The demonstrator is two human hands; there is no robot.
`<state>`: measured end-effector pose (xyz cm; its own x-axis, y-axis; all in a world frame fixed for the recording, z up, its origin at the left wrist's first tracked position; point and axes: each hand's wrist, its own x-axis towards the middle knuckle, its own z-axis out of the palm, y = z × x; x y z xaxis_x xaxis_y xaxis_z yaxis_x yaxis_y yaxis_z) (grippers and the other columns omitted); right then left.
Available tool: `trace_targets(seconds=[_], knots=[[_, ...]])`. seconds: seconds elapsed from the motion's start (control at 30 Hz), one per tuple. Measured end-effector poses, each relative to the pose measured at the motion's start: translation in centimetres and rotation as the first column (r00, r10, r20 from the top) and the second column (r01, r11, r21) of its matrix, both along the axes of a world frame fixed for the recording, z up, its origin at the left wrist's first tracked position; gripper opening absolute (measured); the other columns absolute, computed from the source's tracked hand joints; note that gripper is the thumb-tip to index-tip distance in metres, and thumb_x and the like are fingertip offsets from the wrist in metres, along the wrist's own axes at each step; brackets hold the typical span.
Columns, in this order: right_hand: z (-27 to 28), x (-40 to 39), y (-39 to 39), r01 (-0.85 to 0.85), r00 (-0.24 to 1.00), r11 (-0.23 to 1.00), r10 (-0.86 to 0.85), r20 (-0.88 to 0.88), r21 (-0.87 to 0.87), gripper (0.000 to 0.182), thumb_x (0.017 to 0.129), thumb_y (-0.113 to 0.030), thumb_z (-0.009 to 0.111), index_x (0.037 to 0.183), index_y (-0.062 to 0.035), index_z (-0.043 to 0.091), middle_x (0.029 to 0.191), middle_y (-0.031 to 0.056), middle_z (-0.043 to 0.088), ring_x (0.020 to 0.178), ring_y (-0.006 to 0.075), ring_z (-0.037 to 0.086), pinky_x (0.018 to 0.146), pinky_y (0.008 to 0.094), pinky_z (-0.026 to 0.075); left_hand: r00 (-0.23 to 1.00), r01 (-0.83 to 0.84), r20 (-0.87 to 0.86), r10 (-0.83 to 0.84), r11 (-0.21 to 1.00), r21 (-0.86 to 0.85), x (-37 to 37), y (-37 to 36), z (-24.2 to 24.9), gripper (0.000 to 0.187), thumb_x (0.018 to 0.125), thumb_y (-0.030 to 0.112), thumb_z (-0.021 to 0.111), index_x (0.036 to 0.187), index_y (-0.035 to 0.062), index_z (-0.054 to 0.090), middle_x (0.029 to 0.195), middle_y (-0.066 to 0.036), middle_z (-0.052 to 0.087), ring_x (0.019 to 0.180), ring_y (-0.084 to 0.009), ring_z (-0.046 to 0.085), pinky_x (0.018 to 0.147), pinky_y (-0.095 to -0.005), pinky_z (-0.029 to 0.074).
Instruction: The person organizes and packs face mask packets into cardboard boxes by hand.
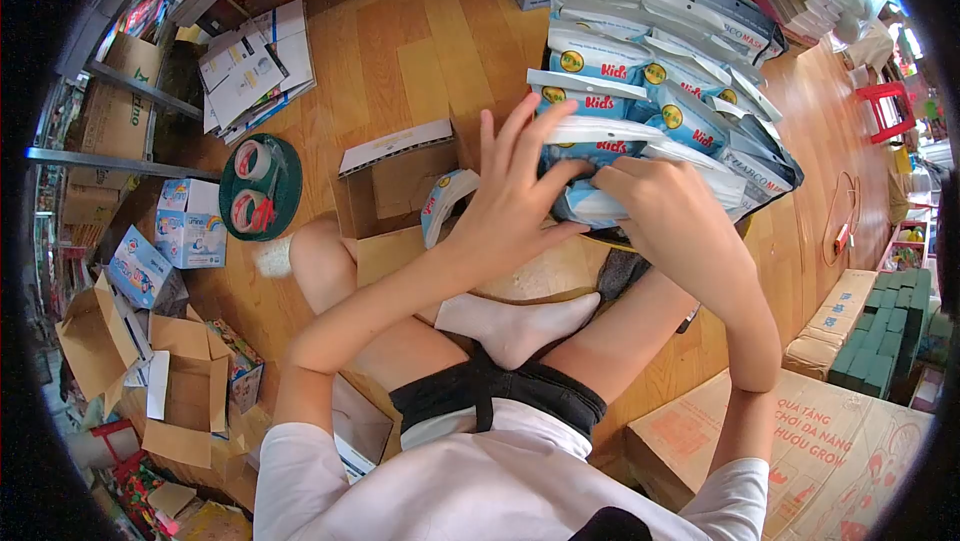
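Rows of blue-and-white Kids mask packs [600,66] stand close together in a dark-edged container in front of me. My left hand [520,186] is at the near row, its upper fingers spread and its lower fingers and thumb against the packs. My right hand [665,203] has its fingers curled onto the top of a near mask pack [590,203]; its fingertips are partly hidden. Left of my hands is an open cardboard box [385,186] with a white flap. One mask pack [447,203] leans inside it, partly covered by my left forearm.
A green basket [290,186] with tape rolls sits to the left. Near it are small blue boxes [190,226], an open carton [190,391] and a stack of flat white cardboard [258,66]. A large printed carton [800,441] lies at right, near a red stool [887,109].
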<state>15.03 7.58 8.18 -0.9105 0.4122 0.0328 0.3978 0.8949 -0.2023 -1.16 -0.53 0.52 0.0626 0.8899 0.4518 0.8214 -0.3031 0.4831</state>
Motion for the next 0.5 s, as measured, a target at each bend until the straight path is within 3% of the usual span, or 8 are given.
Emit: trace_targets(seconds=[0.17,0.27,0.4,0.47,0.5], knots=[[-1.0,-1.0,0.7,-0.036,0.999,0.996,0.034,0.021,0.085,0.015,0.070,0.003,0.060,0.085,0.0017,0.062,0.078,0.0174,0.065,0.077,0.0350,0.065,0.071,0.0417,0.053,0.984,-0.062,0.168,0.053,0.997,0.049,-1.1,-2.4,-1.0,0.070,0.067,0.029,0.084,0.127,0.0128,0.051,0.148,-0.017,0.024,0.139,-0.0386,0.019,0.112,-0.0536,0.018],[-1.6,-1.1,1.3,0.008,0.999,1.000,-0.008,0.035,0.014,0.013,0.070,0.000,0.064,0.083,0.0016,0.063,0.075,0.0177,0.064,0.076,0.0360,0.064,0.069,0.0422,0.052,0.972,-0.120,0.207,0.114,0.993,0.016,-1.4,-3.8,-2.2,0.073,0.070,0.029,0.083,0.131,0.0104,0.047,0.147,-0.018,0.025,0.137,-0.0381,0.022,0.111,-0.0497,0.022],[-0.8,-1.1,0.7,0.027,0.999,0.999,-0.026,0.034,-0.034,0.020,0.070,-0.005,0.068,0.088,0.0004,0.061,0.081,0.0173,0.065,0.080,0.0359,0.063,0.072,0.0424,0.051,0.925,-0.308,0.225,0.306,0.951,-0.028,-3.3,-5.4,-3.8,0.073,0.072,0.028,0.081,0.131,0.0050,0.045,0.144,-0.019,0.029,0.134,-0.0369,0.028,0.109,-0.0472,0.026],[0.0,-0.9,-0.5,0.011,1.000,0.999,-0.012,-0.015,-0.035,0.026,0.070,-0.007,0.070,0.093,-0.0006,0.060,0.088,0.0170,0.065,0.086,0.0340,0.063,0.076,0.0417,0.050,0.864,-0.431,0.241,0.442,0.897,-0.101,-5.0,-6.2,-5.0,0.072,0.074,0.028,0.080,0.131,0.0029,0.044,0.141,-0.019,0.033,0.131,-0.0364,0.033,0.108,-0.0453,0.030],[0.3,-0.9,-1.0,-0.007,0.998,0.999,0.004,-0.069,-0.039,0.029,0.070,-0.007,0.070,0.097,-0.0012,0.060,0.093,0.0164,0.065,0.089,0.0333,0.062,0.078,0.0411,0.049,0.872,-0.428,0.166,0.460,0.882,-0.196,-5.8,-6.8,-5.4,0.070,0.075,0.029,0.078,0.131,0.0021,0.044,0.138,-0.020,0.037,0.129,-0.0365,0.036,0.106,-0.0448,0.032]])
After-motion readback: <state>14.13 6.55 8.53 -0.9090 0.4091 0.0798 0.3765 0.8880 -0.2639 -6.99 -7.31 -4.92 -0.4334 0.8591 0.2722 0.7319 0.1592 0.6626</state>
